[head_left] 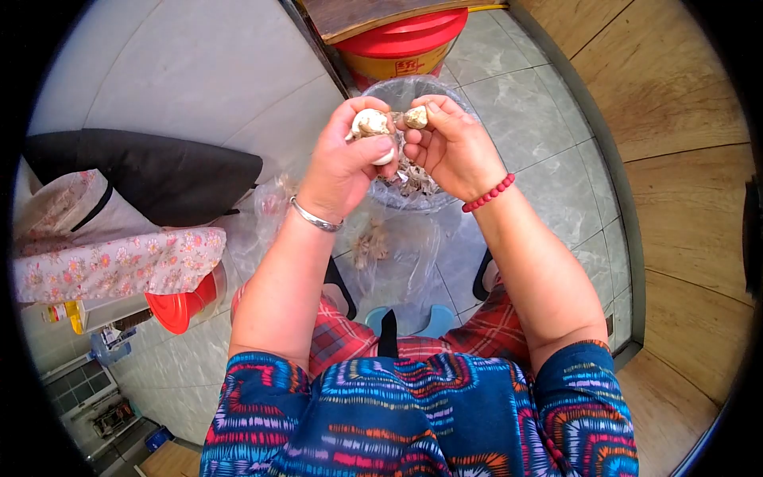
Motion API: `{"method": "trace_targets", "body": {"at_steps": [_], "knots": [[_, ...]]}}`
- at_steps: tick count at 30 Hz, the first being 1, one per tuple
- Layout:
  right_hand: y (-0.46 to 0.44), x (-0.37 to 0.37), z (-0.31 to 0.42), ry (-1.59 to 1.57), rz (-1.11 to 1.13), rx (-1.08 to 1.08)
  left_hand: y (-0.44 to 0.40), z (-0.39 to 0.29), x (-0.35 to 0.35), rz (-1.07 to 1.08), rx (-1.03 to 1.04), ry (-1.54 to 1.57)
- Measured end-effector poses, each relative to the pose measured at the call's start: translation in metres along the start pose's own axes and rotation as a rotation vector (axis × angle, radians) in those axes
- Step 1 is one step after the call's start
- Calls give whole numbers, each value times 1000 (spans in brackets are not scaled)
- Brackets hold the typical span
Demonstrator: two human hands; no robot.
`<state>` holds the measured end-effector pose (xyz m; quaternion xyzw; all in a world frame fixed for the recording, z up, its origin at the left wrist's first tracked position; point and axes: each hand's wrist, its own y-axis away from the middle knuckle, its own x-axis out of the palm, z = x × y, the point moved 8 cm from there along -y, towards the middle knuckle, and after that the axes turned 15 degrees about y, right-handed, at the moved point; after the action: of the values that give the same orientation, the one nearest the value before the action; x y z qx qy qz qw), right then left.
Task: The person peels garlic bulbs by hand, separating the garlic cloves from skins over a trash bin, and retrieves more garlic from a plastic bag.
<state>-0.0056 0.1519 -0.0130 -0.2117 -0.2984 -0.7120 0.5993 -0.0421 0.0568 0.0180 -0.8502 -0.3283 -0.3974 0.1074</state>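
Note:
My left hand (362, 147) is closed around a white mushroom (369, 123) with brown dirt on its surface. A smooth white rounded part (385, 158) shows below the thumb; I cannot tell whether it belongs to the same mushroom. Thumb and fingers of my right hand (453, 143) pinch a small, dirty, cream-coloured lump (416, 118), perhaps a mushroom stem end. The two hands are close together, fingertips nearly meeting. Under them stands a bin with a clear plastic liner (405, 86), holding pale brown scraps (417, 181).
A red-lidded bucket (405, 40) stands behind the bin. Clear plastic bags (397, 262) lie between my feet, one with brown scraps (369, 245). Wooden panels (683, 199) rise at the right. At left are floral cloth (119, 258) and a red basin (187, 306).

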Motion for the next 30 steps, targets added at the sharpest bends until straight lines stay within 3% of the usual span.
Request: {"method": "trace_targets", "body": {"at_steps": [4,8,11,13,17,20,24,30], "knots": [[3,1,6,64,-52,33,0,1,-10,-77,-28,165],[3,-1,8,179,-66,3,-1,3,-18,-154,-33,-46],[4,-2,13,369,-115,-19,-2,5,-15,-199,-44,-165],[7,2,18,665,-105,-37,-2,6,-15,-205,-67,-193],[4,0,17,742,-104,-38,-2,9,-13,-202,-103,-240],[5,2,17,571,-116,-64,-3,8,-19,-228,-94,-169],[6,7,18,771,-138,-130,-1,7,-25,-333,-20,-115],[7,7,20,831,-122,-166,-1,13,-15,-290,-30,-182]]}}
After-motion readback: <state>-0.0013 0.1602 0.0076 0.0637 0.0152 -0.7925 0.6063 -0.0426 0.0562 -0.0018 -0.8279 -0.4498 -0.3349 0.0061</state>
